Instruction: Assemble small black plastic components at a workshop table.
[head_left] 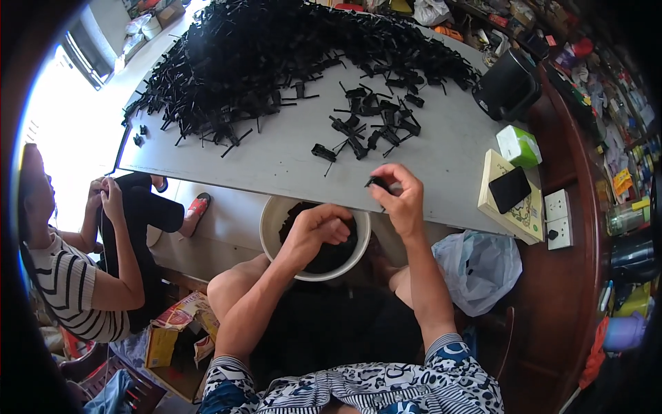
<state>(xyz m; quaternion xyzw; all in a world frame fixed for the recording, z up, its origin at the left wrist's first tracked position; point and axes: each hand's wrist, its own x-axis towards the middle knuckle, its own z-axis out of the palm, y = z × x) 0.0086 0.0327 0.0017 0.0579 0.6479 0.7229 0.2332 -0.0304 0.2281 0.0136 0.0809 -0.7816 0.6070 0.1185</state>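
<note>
My right hand [398, 195] is raised at the table's near edge. Its thumb and fingers pinch a small black plastic part [377, 182]. Over a white bucket [267, 238] between my knees, my left hand [318, 232] has its fingers curled in; whatever they may hold is hidden. Dark pieces [333, 259] lie in the bucket, partly covered by that hand. On the table in front of me are several loose black plastic parts [356, 146] with thin stems. Behind them a large heap of similar black parts [227, 62] covers the far side.
At the table's right stand a black kettle [509, 79], a tissue pack [518, 146] and a book [512, 200] with a black phone [509, 190] on it. A plastic bag [477, 269] hangs by my right knee. At left sits another person [89, 269], near an open carton [176, 345].
</note>
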